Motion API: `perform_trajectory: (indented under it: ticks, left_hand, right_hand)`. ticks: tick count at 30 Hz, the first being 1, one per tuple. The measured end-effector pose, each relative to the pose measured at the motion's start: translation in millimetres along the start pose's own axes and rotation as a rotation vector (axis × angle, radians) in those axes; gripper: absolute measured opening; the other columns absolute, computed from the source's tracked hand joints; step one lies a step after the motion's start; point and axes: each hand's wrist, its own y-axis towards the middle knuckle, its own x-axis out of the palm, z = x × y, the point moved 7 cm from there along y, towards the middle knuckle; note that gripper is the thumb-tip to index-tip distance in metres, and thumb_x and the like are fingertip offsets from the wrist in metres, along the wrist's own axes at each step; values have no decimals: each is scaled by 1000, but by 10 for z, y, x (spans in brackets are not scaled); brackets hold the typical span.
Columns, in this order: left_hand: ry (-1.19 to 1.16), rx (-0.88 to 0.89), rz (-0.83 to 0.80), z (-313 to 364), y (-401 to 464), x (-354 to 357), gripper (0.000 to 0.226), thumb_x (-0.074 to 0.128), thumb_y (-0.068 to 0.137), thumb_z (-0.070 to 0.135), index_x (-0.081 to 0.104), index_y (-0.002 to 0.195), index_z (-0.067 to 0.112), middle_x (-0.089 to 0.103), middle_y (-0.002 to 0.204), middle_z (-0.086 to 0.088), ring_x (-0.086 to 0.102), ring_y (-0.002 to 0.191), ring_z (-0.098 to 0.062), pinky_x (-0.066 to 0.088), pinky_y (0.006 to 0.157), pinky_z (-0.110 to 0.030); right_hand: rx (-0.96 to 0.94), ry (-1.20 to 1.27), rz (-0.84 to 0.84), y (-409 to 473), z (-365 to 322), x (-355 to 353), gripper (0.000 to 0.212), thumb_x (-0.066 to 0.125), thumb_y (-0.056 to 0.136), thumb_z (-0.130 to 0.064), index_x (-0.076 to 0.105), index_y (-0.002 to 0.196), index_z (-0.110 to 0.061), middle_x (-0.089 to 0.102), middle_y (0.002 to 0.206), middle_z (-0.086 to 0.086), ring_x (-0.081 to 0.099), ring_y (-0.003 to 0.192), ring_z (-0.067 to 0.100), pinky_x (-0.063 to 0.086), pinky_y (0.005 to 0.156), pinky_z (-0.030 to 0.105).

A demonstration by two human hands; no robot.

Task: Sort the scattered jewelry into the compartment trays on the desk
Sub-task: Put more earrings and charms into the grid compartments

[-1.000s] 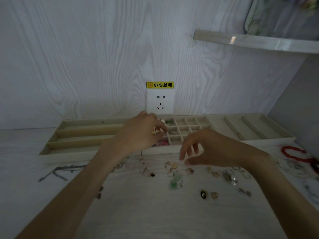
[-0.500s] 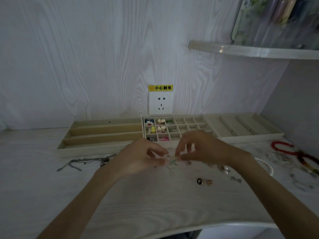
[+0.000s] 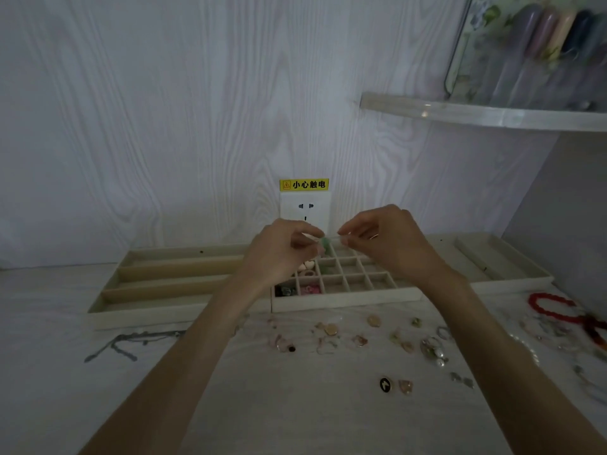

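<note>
Both hands lift off the desk (image 3: 295, 415), left hand (image 3: 282, 254) and right hand (image 3: 387, 241) together pinching a green piece (image 3: 325, 243) above the grid tray (image 3: 345, 298), ready to drop.

Three compartment trays (image 3: 345, 302), two hands (image 3: 331, 244), one red bracelet (image 3: 548, 307), one wall socket (image 3: 304, 210).

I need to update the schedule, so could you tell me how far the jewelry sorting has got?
Early. A few left cells of the grid tray hold pieces. The left hand and right hand pinch a small green piece above it. Loose charms, a red bracelet and a grey chain lie unsorted on the desk.
</note>
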Motion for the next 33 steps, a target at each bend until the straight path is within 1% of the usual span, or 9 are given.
perform_trajectory:
  ticks: [5, 11, 17, 20, 23, 25, 28, 31, 33]
  left_hand:
    - [135, -22, 11, -123, 265, 117, 20, 65, 86, 34, 72, 103, 27, 71, 101, 9, 65, 92, -7, 52, 88, -34]
    - [286, -22, -112, -239, 385, 304, 18, 66, 84, 40, 73, 99, 32, 69, 98, 14, 62, 89, -7, 49, 80, -29]
    - [277, 47, -178, -292, 452, 398, 21, 62, 87, 40, 75, 88, 25, 59, 65, 14, 55, 64, -6, 44, 64, -26]
    - [244, 50, -179, -293, 461, 364, 22, 52, 94, 35, 72, 88, 26, 66, 79, 4, 58, 72, -12, 48, 70, -30]
    - [263, 24, -165, -301, 450, 269, 19, 54, 94, 27, 70, 103, 26, 63, 97, 10, 56, 88, -8, 47, 80, -29]
    - [259, 18, -179, -311, 435, 230, 16, 59, 91, 22, 71, 101, 27, 62, 96, 12, 54, 81, -6, 47, 79, -28]
    - [248, 5, -200, -317, 410, 216, 15, 65, 85, 21, 70, 98, 29, 59, 88, 17, 50, 70, -1, 45, 72, -27]
    - [241, 0, -187, -296, 403, 250, 12, 70, 81, 30, 70, 93, 31, 59, 86, 18, 54, 76, -2, 48, 75, -27]
    - [240, 13, -157, -274, 396, 288, 10, 72, 79, 35, 70, 88, 31, 59, 85, 16, 55, 77, -2, 47, 74, -26]
  right_hand:
    - [76, 1, 81, 80, 311, 171, 11, 69, 84, -24, 76, 91, -20, 72, 82, -6, 57, 65, -9, 42, 62, 1]
    - [157, -31, 39, 107, 541, 322, 14, 66, 85, -29, 76, 91, -20, 71, 80, -6, 57, 67, -6, 40, 61, 5]
    - [195, -17, -79, 94, 614, 463, 13, 65, 86, -30, 75, 83, -22, 63, 71, -11, 56, 64, -3, 42, 57, 15]
    - [210, -8, -86, 84, 623, 498, 21, 63, 87, -32, 76, 82, -16, 60, 62, -7, 50, 52, 2, 39, 52, 20]
    - [231, 10, -70, 74, 640, 509, 36, 61, 88, -36, 74, 80, -3, 53, 56, 8, 40, 45, 12, 31, 49, 24]
    - [216, 13, -55, 76, 624, 514, 45, 60, 88, -41, 72, 81, 2, 47, 55, 11, 36, 46, 15, 27, 48, 24]
    - [198, 36, -16, 88, 586, 513, 50, 59, 87, -44, 70, 79, 3, 49, 55, 18, 35, 48, 13, 25, 48, 23]
    - [202, 42, 38, 80, 558, 484, 44, 60, 87, -42, 69, 62, -7, 45, 42, -6, 34, 39, 4, 24, 44, 17]
    - [196, 49, 43, 64, 544, 483, 45, 60, 87, -39, 59, 46, -23, 40, 32, -12, 37, 34, 3, 22, 42, 13]
